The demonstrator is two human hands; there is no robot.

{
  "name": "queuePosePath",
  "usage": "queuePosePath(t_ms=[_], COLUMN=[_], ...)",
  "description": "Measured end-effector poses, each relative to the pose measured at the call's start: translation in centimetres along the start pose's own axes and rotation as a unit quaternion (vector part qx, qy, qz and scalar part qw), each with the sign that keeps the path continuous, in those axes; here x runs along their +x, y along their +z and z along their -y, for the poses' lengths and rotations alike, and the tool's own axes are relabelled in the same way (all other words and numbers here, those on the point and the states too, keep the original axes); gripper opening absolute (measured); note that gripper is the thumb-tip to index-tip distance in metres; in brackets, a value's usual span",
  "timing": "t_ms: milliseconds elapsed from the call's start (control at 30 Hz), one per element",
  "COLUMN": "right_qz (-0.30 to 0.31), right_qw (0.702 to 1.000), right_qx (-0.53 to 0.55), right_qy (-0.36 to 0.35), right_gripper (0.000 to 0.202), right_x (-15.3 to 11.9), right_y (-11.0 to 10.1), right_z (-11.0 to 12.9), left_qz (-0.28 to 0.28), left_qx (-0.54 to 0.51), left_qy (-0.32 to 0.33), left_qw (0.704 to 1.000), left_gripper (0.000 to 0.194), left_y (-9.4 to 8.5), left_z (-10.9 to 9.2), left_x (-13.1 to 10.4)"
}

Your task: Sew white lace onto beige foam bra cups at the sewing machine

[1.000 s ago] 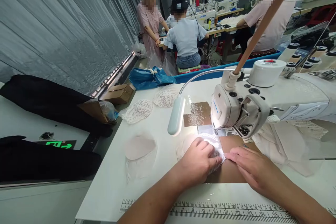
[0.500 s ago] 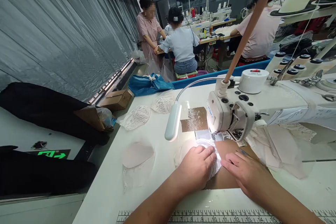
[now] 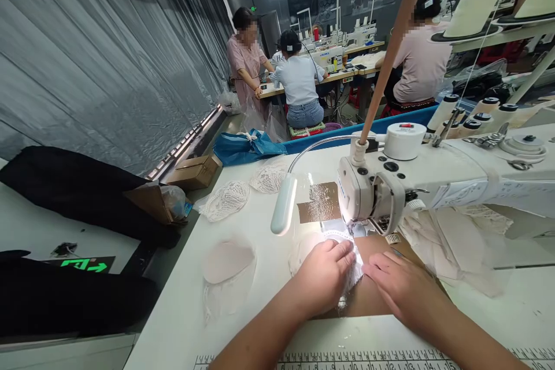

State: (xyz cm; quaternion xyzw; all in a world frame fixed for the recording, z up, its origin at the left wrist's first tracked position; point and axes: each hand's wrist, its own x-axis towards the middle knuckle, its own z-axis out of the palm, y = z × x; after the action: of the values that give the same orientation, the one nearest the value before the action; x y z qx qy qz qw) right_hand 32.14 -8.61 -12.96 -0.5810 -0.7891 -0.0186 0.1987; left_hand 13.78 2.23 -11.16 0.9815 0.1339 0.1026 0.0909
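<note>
A piece of white lace fabric (image 3: pixel 356 269) lies beneath the needle end of the white sewing machine (image 3: pixel 350 188). My left hand (image 3: pixel 324 274) rests on top of it, fingers together and curled over, pressing it close to the presser foot. At the fabric's right edge, my right hand (image 3: pixel 401 283) has its thumb and fingertips closed on the border. A paler cup-shaped part of the piece shows left of my left hand. The brown plate (image 3: pixel 375 245) under the work is partly covered by both hands. A small lamp (image 3: pixel 284 205) lights the stitching spot.
Two lace cups (image 3: pixel 228 199) lie at the table's far left, and a beige cup piece (image 3: pixel 229 263) is nearer. More cream fabric (image 3: pixel 451 237) sits beneath the machine arm. A ruler strip (image 3: pixel 338 360) runs along the front edge. Co-workers are at other machines behind.
The head view has shifted slightly, so the machine appears a little further left and the background lower. Both hands keep nearly the same hold on the lace fabric.
</note>
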Motion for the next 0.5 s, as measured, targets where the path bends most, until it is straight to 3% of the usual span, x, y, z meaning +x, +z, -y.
queuePosePath(t_ms=[500], right_qz=[0.012], right_qw=[0.999], right_qx=[-0.042], right_qy=[0.025], right_gripper=[0.028], right_x=[2.8], right_y=[-0.1], right_z=[-0.8], left_qz=[0.009], left_qx=[0.023], left_qy=[0.036], left_qw=[0.999], left_gripper=[0.038], left_y=[-0.6], left_z=[3.4], left_x=[1.5])
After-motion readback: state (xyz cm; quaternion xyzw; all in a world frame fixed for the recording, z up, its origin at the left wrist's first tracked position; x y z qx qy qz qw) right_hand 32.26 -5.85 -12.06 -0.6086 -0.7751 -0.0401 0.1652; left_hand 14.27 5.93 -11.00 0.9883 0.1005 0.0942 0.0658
